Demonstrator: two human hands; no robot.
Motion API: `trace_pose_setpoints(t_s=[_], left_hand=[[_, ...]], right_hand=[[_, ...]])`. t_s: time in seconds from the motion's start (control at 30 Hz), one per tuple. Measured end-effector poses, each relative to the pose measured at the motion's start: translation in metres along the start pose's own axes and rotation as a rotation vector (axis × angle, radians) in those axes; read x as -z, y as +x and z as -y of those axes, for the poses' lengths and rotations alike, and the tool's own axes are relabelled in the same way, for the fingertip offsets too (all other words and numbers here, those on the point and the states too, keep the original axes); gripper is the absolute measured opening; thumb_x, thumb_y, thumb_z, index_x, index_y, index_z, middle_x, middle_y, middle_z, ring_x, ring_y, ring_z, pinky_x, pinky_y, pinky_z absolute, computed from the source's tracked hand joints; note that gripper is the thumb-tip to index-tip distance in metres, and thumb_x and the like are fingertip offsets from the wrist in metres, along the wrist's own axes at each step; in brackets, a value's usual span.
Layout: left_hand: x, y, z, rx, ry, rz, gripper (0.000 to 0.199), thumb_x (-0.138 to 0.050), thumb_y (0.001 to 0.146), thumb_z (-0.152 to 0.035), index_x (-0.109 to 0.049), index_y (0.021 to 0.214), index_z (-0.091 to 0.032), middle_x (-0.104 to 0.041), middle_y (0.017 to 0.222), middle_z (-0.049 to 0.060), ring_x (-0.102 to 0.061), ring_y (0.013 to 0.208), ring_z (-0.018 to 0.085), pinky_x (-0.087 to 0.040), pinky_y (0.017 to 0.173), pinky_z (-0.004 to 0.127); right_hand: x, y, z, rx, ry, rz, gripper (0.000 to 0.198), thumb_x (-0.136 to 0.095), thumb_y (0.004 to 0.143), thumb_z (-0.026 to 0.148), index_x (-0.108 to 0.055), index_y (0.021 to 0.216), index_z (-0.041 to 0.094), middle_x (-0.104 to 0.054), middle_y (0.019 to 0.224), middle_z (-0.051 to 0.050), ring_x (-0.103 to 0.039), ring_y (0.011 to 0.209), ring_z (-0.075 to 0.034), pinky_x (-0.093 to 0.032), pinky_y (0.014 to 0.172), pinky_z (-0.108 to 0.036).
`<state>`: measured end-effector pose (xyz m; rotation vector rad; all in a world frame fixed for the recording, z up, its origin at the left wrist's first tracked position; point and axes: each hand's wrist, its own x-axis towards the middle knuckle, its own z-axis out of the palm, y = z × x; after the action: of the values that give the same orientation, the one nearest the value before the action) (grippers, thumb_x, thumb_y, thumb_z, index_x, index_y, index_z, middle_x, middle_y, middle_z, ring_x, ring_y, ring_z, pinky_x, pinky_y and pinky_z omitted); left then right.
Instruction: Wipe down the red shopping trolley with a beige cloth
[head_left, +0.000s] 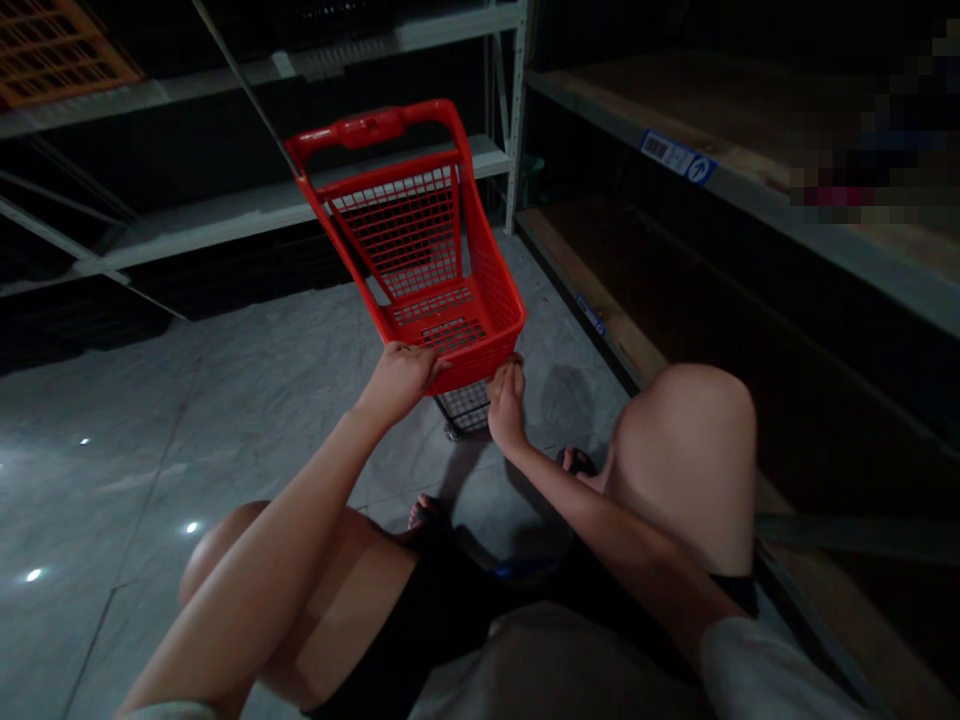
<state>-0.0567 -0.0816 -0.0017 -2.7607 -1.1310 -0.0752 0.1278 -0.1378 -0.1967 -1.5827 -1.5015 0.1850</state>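
Observation:
A small red plastic shopping cart (496,283) stands on the floor in front of me, with its handle on the far side. My left hand (401,378) grips the near left corner of the basket's rim, fingers curled over it. At the near right corner, my right hand (508,402) is closed around a small brown, cloth-like piece (494,384). That piece shows only at the edges of the fingers, and its exact kind is unclear. It is against or very near the basket's corner. Below the basket, a dark wire frame (471,405) with a caster is partly visible.
Wooden-decked shelving (750,110) with blue-white labels (677,158) runs close along the right. Behind the cart is a white metal rack (217,222), with an orange crate (60,50) at upper left. My bent knees flank my arms over the grey tiled floor (150,430).

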Motion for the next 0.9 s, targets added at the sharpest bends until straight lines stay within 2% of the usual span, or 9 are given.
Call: trace_pose_setpoints(t_s=[0.07, 0.13, 0.2, 0.4, 0.53, 0.63, 0.73, 0.8, 0.9], left_hand=[[0.0, 0.001, -0.005, 0.01, 0.005, -0.009, 0.049, -0.029, 0.111, -0.038, -0.068, 0.095, -0.013, -0.075, 0.087, 0.016, -0.072, 0.086, 0.029, -0.044, 0.082, 0.042], [0.0, 0.003, -0.01, 0.023, 0.004, -0.013, 0.048, -0.031, 0.111, -0.038, -0.069, 0.096, -0.012, -0.075, 0.087, 0.017, -0.072, 0.088, 0.031, -0.043, 0.082, 0.043], [0.0, 0.005, -0.016, 0.034, -0.004, -0.006, 0.046, -0.034, 0.11, -0.037, -0.07, 0.098, -0.011, -0.075, 0.09, 0.018, -0.072, 0.091, 0.033, -0.043, 0.084, 0.044], [-0.005, 0.007, -0.03, 0.045, -0.063, -0.039, 0.036, -0.037, 0.107, -0.025, -0.069, 0.117, -0.012, -0.077, 0.103, 0.018, -0.071, 0.098, 0.03, -0.043, 0.088, 0.045], [-0.004, 0.003, -0.025, -0.037, -0.105, -0.106, 0.042, -0.038, 0.104, -0.017, -0.06, 0.139, -0.016, -0.075, 0.123, 0.016, -0.067, 0.113, 0.029, -0.041, 0.098, 0.047], [0.004, 0.001, -0.017, -0.045, -0.127, -0.121, 0.036, -0.038, 0.106, -0.024, -0.066, 0.13, -0.021, -0.076, 0.122, 0.012, -0.065, 0.118, 0.029, -0.037, 0.105, 0.05], [0.009, 0.001, -0.012, -0.018, -0.131, -0.11, 0.036, -0.037, 0.108, -0.031, -0.071, 0.116, -0.021, -0.078, 0.113, 0.011, -0.066, 0.114, 0.029, -0.038, 0.105, 0.05], [0.008, 0.002, -0.011, -0.025, -0.129, -0.068, 0.039, -0.035, 0.109, -0.031, -0.071, 0.109, -0.019, -0.078, 0.103, 0.012, -0.068, 0.105, 0.028, -0.041, 0.102, 0.048], [0.002, 0.002, -0.011, -0.05, -0.136, -0.046, 0.04, -0.033, 0.109, -0.031, -0.071, 0.107, -0.017, -0.076, 0.095, 0.013, -0.068, 0.098, 0.027, -0.043, 0.098, 0.046]], right_hand=[[0.017, 0.014, 0.015, -0.033, 0.009, -0.066, 0.086, -0.031, 0.09, 0.003, 0.002, 0.168, 0.019, -0.016, 0.173, -0.019, -0.02, 0.163, -0.023, -0.03, 0.131, -0.051], [0.033, 0.025, 0.027, -0.015, 0.018, -0.086, 0.085, -0.031, 0.091, 0.005, -0.002, 0.169, 0.021, -0.014, 0.176, -0.014, -0.016, 0.164, -0.023, -0.027, 0.133, -0.05], [0.039, 0.026, 0.03, 0.018, 0.022, -0.054, 0.081, -0.031, 0.092, 0.006, -0.009, 0.169, 0.018, -0.016, 0.175, -0.016, -0.015, 0.164, -0.024, -0.026, 0.133, -0.051], [0.003, -0.009, 0.003, -0.013, 0.054, 0.029, 0.068, -0.031, 0.093, 0.003, -0.035, 0.16, 0.013, -0.035, 0.162, -0.025, -0.038, 0.155, -0.027, -0.043, 0.123, -0.053], [0.009, 0.001, 0.01, 0.035, 0.087, -0.084, 0.079, -0.032, 0.09, 0.0, -0.023, 0.166, 0.022, -0.035, 0.161, -0.021, -0.038, 0.155, -0.026, -0.044, 0.122, -0.053], [0.039, 0.032, 0.026, 0.094, 0.065, -0.15, 0.093, -0.031, 0.085, -0.003, -0.008, 0.169, 0.029, -0.025, 0.167, -0.016, -0.026, 0.161, -0.025, -0.034, 0.129, -0.055], [0.059, 0.054, 0.03, 0.154, 0.029, -0.14, 0.098, -0.03, 0.082, -0.006, -0.005, 0.17, 0.03, -0.019, 0.171, -0.013, -0.019, 0.164, -0.024, -0.027, 0.132, -0.055], [0.055, 0.052, 0.022, 0.197, 0.042, -0.101, 0.093, -0.029, 0.085, -0.006, -0.011, 0.169, 0.028, -0.02, 0.171, -0.014, -0.018, 0.164, -0.022, -0.027, 0.133, -0.053], [0.027, 0.024, 0.001, 0.163, 0.077, -0.008, 0.078, -0.03, 0.092, -0.001, -0.025, 0.166, 0.021, -0.03, 0.167, -0.02, -0.03, 0.16, -0.023, -0.036, 0.128, -0.05]])
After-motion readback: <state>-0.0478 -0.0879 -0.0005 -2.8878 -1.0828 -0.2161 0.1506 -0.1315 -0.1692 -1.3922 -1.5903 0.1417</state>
